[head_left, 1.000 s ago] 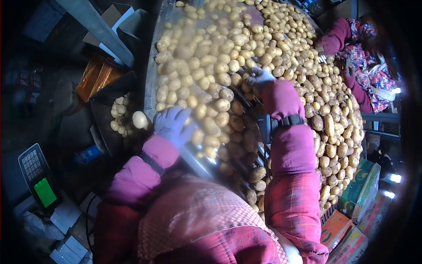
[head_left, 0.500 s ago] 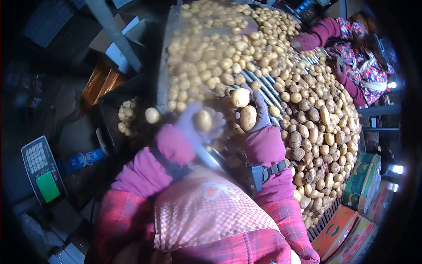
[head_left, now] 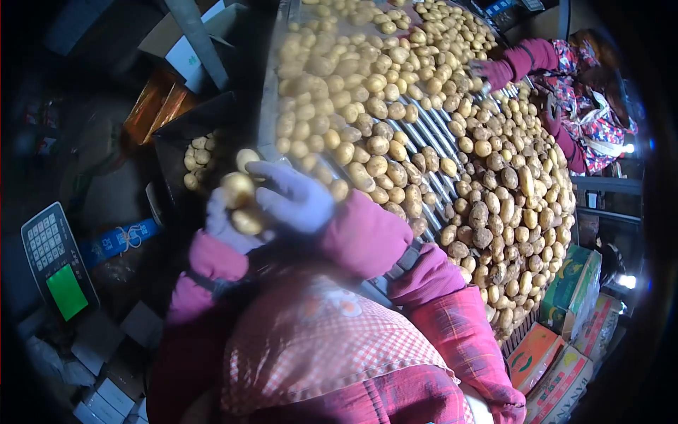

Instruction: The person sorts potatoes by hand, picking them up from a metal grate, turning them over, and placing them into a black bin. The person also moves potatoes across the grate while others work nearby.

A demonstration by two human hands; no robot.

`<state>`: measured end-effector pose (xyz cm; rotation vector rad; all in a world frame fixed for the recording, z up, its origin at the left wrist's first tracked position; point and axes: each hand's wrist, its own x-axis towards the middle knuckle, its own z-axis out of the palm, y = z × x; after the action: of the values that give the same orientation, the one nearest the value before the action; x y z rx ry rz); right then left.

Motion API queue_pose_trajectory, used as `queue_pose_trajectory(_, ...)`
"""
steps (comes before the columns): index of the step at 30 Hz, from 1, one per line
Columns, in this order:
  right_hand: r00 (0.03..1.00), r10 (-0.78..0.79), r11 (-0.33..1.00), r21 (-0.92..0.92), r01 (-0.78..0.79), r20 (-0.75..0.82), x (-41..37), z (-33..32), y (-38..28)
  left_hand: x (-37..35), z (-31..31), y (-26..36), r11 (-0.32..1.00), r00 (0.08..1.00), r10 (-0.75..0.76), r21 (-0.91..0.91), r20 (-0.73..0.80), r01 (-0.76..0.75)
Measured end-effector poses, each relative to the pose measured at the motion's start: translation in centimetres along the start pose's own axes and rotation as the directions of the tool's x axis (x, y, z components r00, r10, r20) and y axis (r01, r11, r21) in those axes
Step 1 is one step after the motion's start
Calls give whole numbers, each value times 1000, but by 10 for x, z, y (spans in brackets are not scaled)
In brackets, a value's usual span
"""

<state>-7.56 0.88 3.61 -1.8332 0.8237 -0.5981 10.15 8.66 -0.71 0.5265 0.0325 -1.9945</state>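
Observation:
Gloved in pale lavender, my left hand [head_left: 227, 230] is cupped at the left, close to the bin's edge. Two pale yellow potatoes, an upper potato [head_left: 238, 189] and a lower potato [head_left: 247, 222], lie against its fingers. My right hand [head_left: 300, 201], in the same kind of glove, reaches in from the right with its fingers stretched out and apart beside these potatoes. Just past its fingertips is another potato [head_left: 246, 158], over the side of a dark bin [head_left: 169, 152]. Inside the bin lies a small heap of potatoes [head_left: 200, 159]. Some finger contact is blurred.
Many potatoes [head_left: 494, 205] cover a sorting table with metal rollers [head_left: 427, 127]. Across it, a co-worker's gloved hand [head_left: 492, 73] reaches onto the potatoes. A scale display [head_left: 60, 261] stands at left, fruit cartons [head_left: 547, 357] at lower right, a metal post [head_left: 198, 42] at upper left.
Both hands have moved left toward the dark bin. My right hand has left the rollers, where it held two potatoes, and its fingers are now spread. The view has shifted slightly.

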Motion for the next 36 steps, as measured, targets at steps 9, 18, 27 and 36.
queue_pose_trajectory(9,608,416,888,158,-432,-677,-156,-130,77,-59,-129,87,553,555,664,829,-501,86)
queue_pose_trajectory(18,542,702,328,-466,-822,-462,-192,-84,50,53,4,-13,66,836,482,941,262,-333)
queue_pose_trajectory(27,610,546,507,-353,-786,-575,-130,-82,130,95,35,-73,-726,789,9,547,614,-417)
queue_pose_trajectory(36,610,327,928,124,-352,-722,-149,-132,148,103,32,-76,-730,809,146,614,570,-300)
